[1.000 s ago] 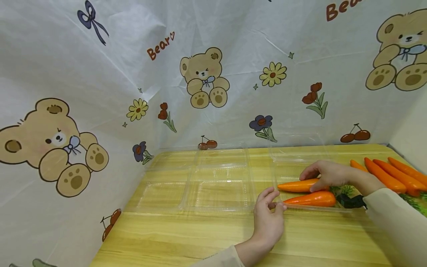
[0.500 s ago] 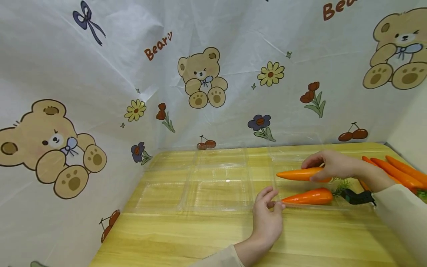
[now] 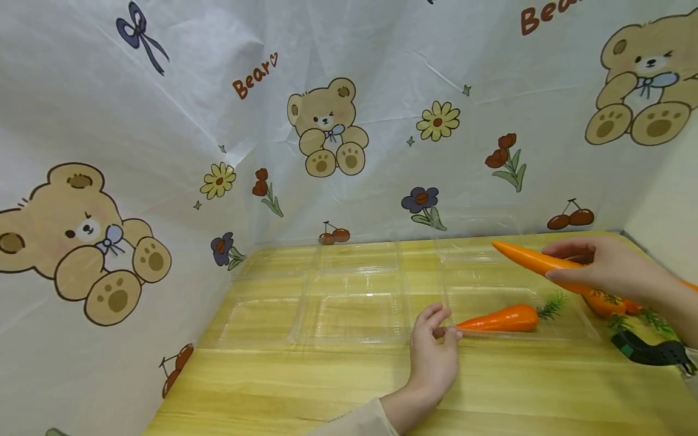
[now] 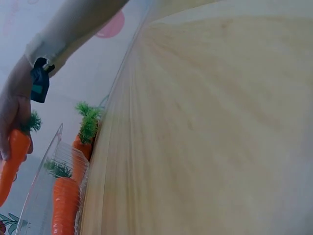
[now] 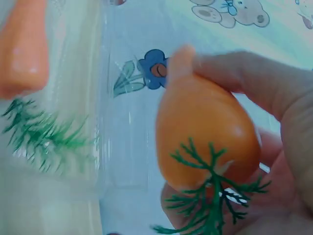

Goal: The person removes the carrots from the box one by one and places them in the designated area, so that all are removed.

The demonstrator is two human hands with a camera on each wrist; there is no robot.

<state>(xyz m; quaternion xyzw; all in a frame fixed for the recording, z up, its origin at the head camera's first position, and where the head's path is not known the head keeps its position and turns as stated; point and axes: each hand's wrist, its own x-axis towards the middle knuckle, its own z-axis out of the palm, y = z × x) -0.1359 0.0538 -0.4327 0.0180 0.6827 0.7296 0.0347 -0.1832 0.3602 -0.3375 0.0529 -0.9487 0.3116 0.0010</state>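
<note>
My right hand (image 3: 616,266) holds an orange carrot (image 3: 537,261) in the air over the right side of a clear plastic box (image 3: 545,335). The carrot's thin tip points left and up. In the right wrist view, the thumb and fingers wrap the thick end of this carrot (image 5: 205,127), and its green leaves show. A second carrot (image 3: 504,319) lies inside the box along the near wall, leaves to the right. My left hand (image 3: 434,354) pinches the box's near left corner. In the left wrist view, the box (image 4: 41,161) is seen from its side; the left hand is outside that view.
Two more clear plastic boxes, a middle one (image 3: 357,340) and a left one (image 3: 262,303), stand side by side on the wooden table (image 3: 305,387). Several carrots (image 3: 604,306) lie at the right, mostly hidden behind the right hand. A bear-patterned cloth (image 3: 218,91) hangs behind.
My right hand has lifted the carrot out of the box and carried it up and to the right, tilting its tip upward. The other carrot and my left hand stay in place.
</note>
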